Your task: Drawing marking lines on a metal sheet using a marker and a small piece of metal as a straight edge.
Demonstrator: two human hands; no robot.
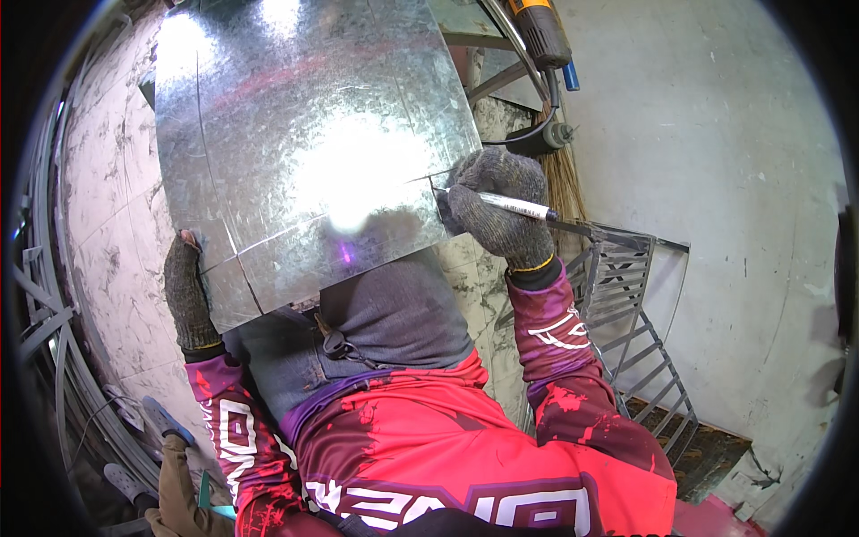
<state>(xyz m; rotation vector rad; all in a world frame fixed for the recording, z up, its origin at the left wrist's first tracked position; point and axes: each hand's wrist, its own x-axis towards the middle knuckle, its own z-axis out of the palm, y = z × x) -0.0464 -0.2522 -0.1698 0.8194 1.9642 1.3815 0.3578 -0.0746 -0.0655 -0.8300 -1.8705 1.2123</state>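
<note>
A shiny galvanized metal sheet (295, 107) lies in front of me, with dark lines drawn along its left side and across its near part. My right hand (501, 210), in a grey knit glove, is closed around a white marker (519, 207). The marker's tip points left, at the sheet's right edge near a short drawn mark. My left hand (186, 291), gloved too with a bare thumb tip showing, grips the sheet's near left edge. Its other fingers are mostly hidden. The near corner of the sheet is just above my jeans (394, 309).
An angle grinder (540, 34) with a cable hangs at the far right, above a straw broom (562, 179). A black metal lattice frame (626, 286) leans by the right wall. Metal bars (45, 313) are stacked at left. Another person's legs (174, 483) show at lower left.
</note>
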